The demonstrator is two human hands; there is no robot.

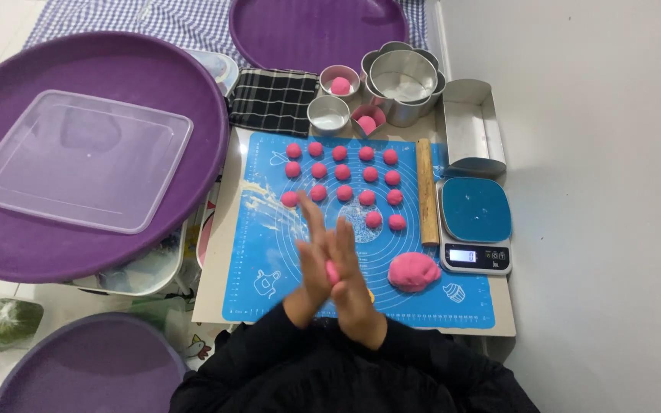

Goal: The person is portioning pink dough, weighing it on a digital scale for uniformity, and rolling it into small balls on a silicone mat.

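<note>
A big round purple plastic tray [193,99] fills the upper left of the frame, with a clear, flat rectangular plastic lid [82,160] lying on it. In the middle spreads a smooth blue silicone baking mat [269,252] printed with white circles, dusted with flour along its left edge. Rows of small, round pink dough balls [343,172] sit on its upper half, and a soft, lumpy mound of pink dough [414,271] rests toward the lower right. A plain wooden rolling pin [426,191] lies upright along the mat's right edge, just beside a blue-topped digital kitchen scale [476,210]. Shiny metal baking tins [402,76] cluster at the top centre.

At lower centre, the left hand [311,256] and right hand [353,279] are pressed palm to palm, fingers straight, squeezing a small piece of pink dough [332,271] between them above the mat.
</note>
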